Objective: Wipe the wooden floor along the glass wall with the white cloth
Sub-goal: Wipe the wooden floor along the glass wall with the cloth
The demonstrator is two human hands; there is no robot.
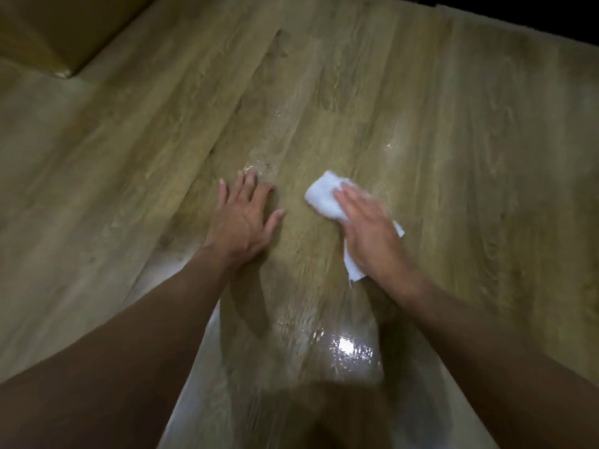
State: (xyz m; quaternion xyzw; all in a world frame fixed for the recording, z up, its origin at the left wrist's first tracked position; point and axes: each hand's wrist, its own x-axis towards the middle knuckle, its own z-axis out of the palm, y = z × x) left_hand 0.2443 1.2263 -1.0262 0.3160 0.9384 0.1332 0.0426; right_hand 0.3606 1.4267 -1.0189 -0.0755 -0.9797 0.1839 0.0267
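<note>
- Right hand [369, 234] presses the white cloth [324, 199] flat-fingered on the wooden floor [453, 157], mid-floor
- Left hand [243, 218] rests spread, bracing
- Even pressure and overlapping strokes should catch the wet streaks [343, 348]

Hands: two, a left hand [241, 218] and a right hand [372, 236].
White cloth [324, 197]: one, under the right hand.
Wooden floor [453, 124]: one, beneath both hands.
</note>
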